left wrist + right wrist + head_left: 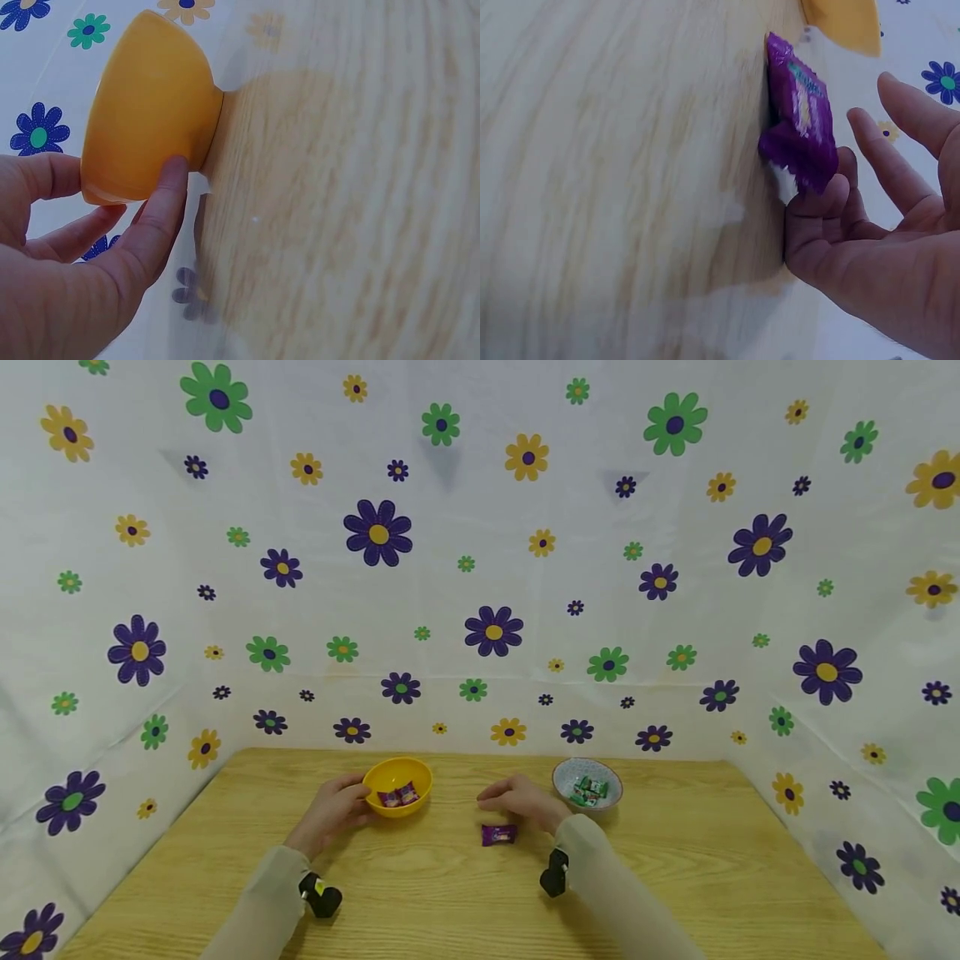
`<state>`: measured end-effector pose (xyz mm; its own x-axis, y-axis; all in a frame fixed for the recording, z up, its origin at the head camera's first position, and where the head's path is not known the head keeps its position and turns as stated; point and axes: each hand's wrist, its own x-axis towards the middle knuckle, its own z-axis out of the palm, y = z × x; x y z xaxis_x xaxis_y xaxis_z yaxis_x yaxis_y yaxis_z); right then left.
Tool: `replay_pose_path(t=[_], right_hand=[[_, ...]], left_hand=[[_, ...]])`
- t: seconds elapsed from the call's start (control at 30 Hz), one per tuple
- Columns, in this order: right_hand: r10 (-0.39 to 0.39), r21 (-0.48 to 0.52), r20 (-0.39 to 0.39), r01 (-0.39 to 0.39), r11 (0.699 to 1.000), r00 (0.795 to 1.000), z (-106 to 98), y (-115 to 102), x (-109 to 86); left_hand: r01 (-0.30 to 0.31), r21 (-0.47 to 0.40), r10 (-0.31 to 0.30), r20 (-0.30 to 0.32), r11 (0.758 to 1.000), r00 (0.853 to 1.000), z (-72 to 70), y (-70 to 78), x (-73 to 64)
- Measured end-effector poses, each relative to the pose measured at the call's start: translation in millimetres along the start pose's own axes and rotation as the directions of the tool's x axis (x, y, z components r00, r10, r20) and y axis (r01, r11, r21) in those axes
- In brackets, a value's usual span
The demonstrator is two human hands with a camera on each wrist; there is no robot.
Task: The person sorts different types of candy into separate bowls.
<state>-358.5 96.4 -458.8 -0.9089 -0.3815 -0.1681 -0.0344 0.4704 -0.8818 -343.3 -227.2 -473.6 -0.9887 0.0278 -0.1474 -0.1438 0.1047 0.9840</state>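
On the left of the table, my left hand holds the edge of a yellow bowl, which contains purple wrapped candies. The left wrist view shows a digit at the bowl's rim and other fingers against its outer side. My right hand is over the table with nothing held and its fingers partly extended. Close by its little-finger side lies a single purple wrapped candy, seen large in the right wrist view; whether the curled lower fingers touch it I cannot tell.
A pale patterned bowl with a reddish rim stands behind the right wrist, holding green wrapped candies. The wooden table is enclosed at the back and sides by a white flower-print sheet.
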Motion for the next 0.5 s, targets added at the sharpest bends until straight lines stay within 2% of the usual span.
replay_pose_path(t=[0.17, 0.5], right_hand=[[0.016, -0.017, 0.049, -0.016, 1.0, 0.999, -7, 5, -5.8], [0.0, -0.172, 0.066, 0.011, 0.985, 0.998, -14, 14, -13.5]], left_hand=[[0.0, -0.027, 0.0, -0.005, 1.0, 1.0, 0.3, -1.7, 0.9], [0.003, -0.006, -0.003, -0.017, 1.0, 1.0, -1.0, -4.2, 1.8]])
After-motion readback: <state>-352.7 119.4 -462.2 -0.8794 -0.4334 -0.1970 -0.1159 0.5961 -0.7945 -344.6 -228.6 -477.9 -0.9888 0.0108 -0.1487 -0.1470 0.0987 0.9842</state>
